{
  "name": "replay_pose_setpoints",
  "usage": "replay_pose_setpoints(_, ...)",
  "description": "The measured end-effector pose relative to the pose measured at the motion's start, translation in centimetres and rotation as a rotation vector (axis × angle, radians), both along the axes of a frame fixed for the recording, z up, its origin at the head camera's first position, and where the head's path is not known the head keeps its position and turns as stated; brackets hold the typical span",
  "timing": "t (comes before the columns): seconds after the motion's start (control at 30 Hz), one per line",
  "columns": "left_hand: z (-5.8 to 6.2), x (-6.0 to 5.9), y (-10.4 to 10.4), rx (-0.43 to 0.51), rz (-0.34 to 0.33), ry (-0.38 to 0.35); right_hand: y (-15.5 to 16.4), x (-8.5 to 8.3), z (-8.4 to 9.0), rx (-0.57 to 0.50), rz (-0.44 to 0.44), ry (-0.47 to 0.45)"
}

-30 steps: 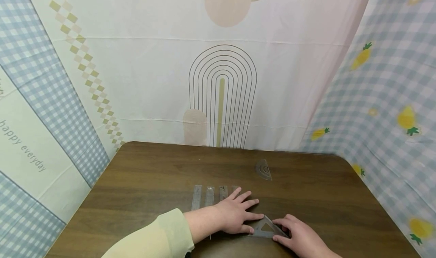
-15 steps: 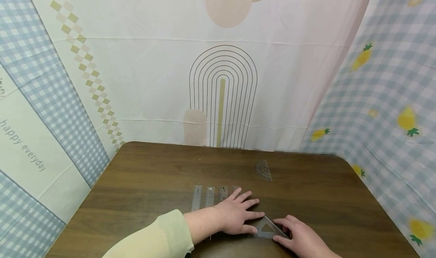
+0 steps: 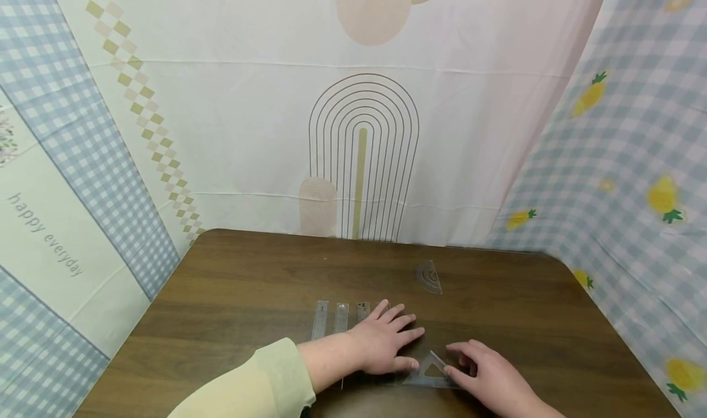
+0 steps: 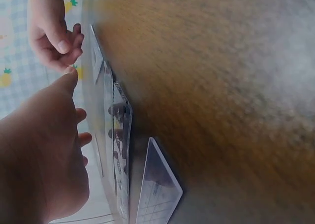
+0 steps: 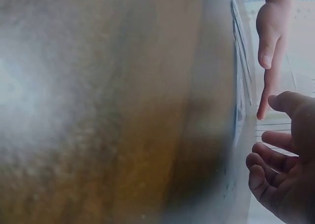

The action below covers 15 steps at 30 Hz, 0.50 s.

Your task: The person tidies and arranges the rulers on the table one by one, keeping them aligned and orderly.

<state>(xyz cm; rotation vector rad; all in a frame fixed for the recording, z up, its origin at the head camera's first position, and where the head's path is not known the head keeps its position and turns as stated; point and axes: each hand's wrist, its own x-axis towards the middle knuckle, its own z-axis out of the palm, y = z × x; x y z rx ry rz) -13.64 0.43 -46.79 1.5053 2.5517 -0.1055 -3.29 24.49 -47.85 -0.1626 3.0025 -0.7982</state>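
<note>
Right hand [image 3: 488, 375] has lifted its fingertips since the frame a second ago: they then lay flat on the clear set square [image 3: 428, 374]; now the fingers [image 3: 461, 349] are loosely curled above its right corner, thumb low beside its near edge. Contact with the plastic cannot be told from the head view. Right wrist view shows the same fingers [image 5: 268, 157] relaxed, spread, closed on nothing.

Left hand [image 3: 383, 346] has slid slightly toward the near edge of the table [image 3: 237, 283]. Fingers straight and fanned, palm down; thumb tip touches or nearly touches the square's left corner. Left wrist view: the hand [image 4: 42, 155] lies flat next to the plastic edges.

Set square lies flat near the table's near edge, right of centre, between both hands. Judgement: right-hand hold eased, square not lifted.

Under and past the left fingers: a row of clear rulers [image 3: 330, 317], parallel, pointing to the far edge. Protractor [image 3: 428, 277] well apart, nearer the far edge. Printed cloths [image 3: 359, 135] hang behind and to both sides.
</note>
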Motion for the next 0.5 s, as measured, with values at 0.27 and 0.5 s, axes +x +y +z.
replay_pose_setpoints(0.27,0.0,-0.2,0.5,0.051,0.069,0.034,0.3,-0.9,0.5,-0.006,-0.031,-0.01)
replay_pose_setpoints(0.5,0.0,-0.7,1.1,0.079,0.108,0.006,0.8,-2.2,0.7,0.022,-0.068,0.018)
